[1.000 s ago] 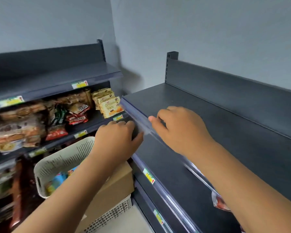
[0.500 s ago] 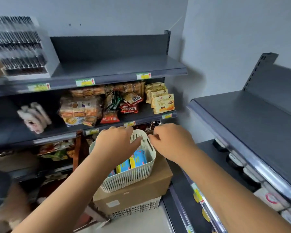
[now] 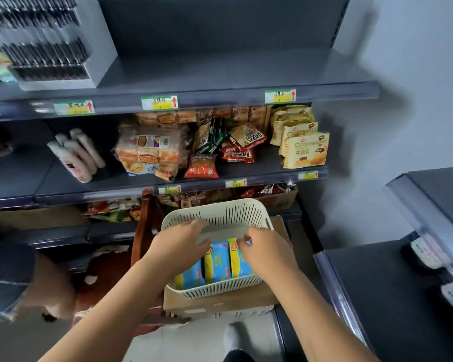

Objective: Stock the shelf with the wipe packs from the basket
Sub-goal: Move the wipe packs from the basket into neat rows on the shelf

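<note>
Left hand (image 3: 179,248), right hand (image 3: 266,253), inside basket (image 3: 228,209) (wipe packs (image 3: 216,265))

Three wipe packs (image 3: 216,259), one basket (image 3: 220,212), two hands (image 3: 179,244), one cardboard box (image 3: 220,304), six price labels (image 3: 159,102).

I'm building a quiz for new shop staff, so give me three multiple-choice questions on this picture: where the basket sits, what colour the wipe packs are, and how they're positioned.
1. The basket rests on: A a cardboard box; B the floor; C the top shelf.
2. The wipe packs are: A red and black; B blue and yellow; C plain white.
3. The packs: A lie flat; B stand on edge side by side; C are spilled out.
Answers: 1 A, the box shows under it; 2 B, the wrappers show those colours; 3 B, they stand in a row inside.
</note>
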